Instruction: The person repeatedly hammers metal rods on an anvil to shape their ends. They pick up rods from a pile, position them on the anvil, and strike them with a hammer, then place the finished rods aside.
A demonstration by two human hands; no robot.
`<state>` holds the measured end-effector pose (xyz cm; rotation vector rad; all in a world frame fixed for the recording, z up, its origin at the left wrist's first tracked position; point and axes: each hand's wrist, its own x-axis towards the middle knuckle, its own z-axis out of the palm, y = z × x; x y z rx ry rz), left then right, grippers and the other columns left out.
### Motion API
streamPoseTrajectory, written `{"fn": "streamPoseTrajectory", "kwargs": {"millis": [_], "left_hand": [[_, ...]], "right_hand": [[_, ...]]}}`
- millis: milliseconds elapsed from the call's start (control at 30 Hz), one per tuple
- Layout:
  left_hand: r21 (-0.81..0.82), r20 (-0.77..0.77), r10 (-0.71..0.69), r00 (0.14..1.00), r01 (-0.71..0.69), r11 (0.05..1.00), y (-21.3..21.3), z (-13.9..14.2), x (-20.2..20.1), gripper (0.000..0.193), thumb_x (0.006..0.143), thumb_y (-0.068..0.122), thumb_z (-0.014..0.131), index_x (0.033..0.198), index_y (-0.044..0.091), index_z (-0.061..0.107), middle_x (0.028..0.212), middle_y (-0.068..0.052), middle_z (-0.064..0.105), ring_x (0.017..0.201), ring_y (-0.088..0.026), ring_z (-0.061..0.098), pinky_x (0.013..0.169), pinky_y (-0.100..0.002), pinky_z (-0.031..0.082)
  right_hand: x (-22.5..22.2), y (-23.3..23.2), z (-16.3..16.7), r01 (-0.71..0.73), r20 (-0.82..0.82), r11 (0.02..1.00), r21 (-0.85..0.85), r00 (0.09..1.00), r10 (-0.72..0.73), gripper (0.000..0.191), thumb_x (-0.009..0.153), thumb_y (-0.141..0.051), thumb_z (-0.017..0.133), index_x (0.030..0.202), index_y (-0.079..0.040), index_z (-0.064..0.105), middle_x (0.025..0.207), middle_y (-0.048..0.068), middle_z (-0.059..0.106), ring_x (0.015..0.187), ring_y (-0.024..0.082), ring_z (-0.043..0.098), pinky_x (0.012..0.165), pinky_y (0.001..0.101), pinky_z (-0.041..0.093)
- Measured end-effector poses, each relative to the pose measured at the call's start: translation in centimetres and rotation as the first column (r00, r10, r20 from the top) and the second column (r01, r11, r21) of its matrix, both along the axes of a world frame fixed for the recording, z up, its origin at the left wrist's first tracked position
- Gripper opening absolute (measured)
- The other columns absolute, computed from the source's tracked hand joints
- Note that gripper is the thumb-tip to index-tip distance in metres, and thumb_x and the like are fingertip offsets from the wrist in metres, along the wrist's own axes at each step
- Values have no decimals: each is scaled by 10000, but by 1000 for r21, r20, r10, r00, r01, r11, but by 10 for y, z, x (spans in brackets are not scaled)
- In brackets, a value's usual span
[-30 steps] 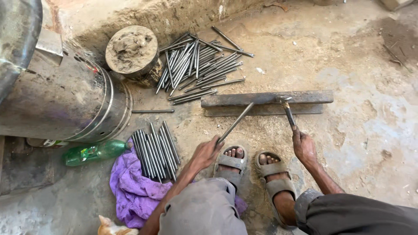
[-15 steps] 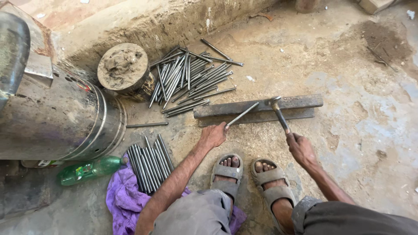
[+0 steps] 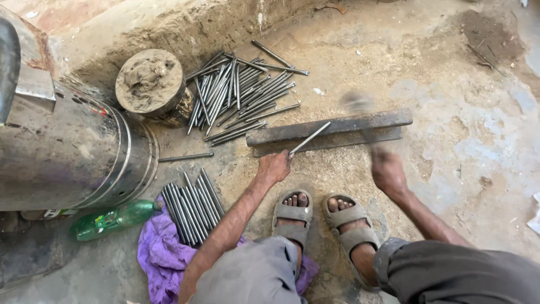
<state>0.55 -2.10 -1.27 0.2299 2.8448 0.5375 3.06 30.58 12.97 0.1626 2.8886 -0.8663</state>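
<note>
The person squats on a dirt floor and works a thin steel rod (image 3: 310,138) on a long flat iron bar (image 3: 332,128) that lies across the ground in front of the sandals (image 3: 292,217). The left hand (image 3: 274,167) is closed around the near end of the rod and holds it slanted, so that the far tip rests on the bar's top face. The right hand (image 3: 387,170) is clenched on the handle of a hammer (image 3: 358,104), whose head shows only as a blur above the bar, to the right of the rod tip.

The step in hand looks like the hammering of the rod on the bar, with the hammer in mid swing. As a judgement, the next blow calls for the rod tip to sit flat and steady on the bar, and for the fingers of the left hand to keep well back from the strike point.

A loose heap of rods (image 3: 239,95) lies beyond the bar, beside a round mud-caked stump (image 3: 151,83). A neat row of rods (image 3: 191,208) lies near the left knee, beside a purple cloth (image 3: 160,256), a green bottle (image 3: 112,218) and a big metal drum (image 3: 67,152)
</note>
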Motion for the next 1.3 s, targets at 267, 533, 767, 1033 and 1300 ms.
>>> {"fn": "streamPoseTrajectory", "kwargs": {"millis": [267, 533, 767, 1033, 1300], "left_hand": [[-73, 37, -16, 999, 19, 997, -1, -20, -2, 322, 1006, 315, 521, 987, 31, 672, 852, -237, 725, 844, -424, 733, 754, -559, 571], [-22, 2, -27, 1000, 27, 999, -6, -18, -8, 288, 944, 278, 565, 998, 34, 708, 906, -251, 728, 893, -438, 725, 781, -565, 567], [33, -5, -37, 999, 38, 999, 1, -23, 3, 322, 993, 313, 561, 971, 26, 706, 900, -271, 732, 882, -455, 720, 778, -573, 563], [29, -7, 10, 1000, -10, 1000, 2, 0, -6, 298, 942, 332, 607, 963, 56, 717, 920, -246, 733, 911, -438, 714, 791, -575, 547], [64, -38, -53, 998, 55, 996, 8, 9, 9, 363, 842, 159, 650, 1195, 79, 630, 884, -257, 727, 871, -457, 707, 769, -566, 552]], "right_hand": [[-49, 41, 27, 129, -136, 929, -347, 973, -186, 641, 1117, -523, 373, 828, -14, 636, 620, 82, 553, 468, 146, 452, 370, 344, 327], [-1, -7, -54, 64, 357, 997, 32, 931, -71, 655, 1131, -516, 360, 937, 9, 700, 744, 143, 651, 571, 217, 467, 480, 407, 405], [-45, 35, -20, 173, 80, 919, -355, 985, -155, 598, 1170, -441, 325, 934, 25, 616, 727, 164, 551, 610, 326, 483, 510, 513, 394], [-13, 15, -119, 30, 225, 999, 23, 974, -34, 725, 1128, -561, 418, 874, 64, 683, 858, 365, 645, 851, 489, 654, 808, 541, 503], [30, 53, -140, 186, 203, 978, -97, 965, -164, 823, 1021, -688, 368, 838, 42, 702, 747, 316, 666, 777, 465, 671, 756, 554, 498]]}}
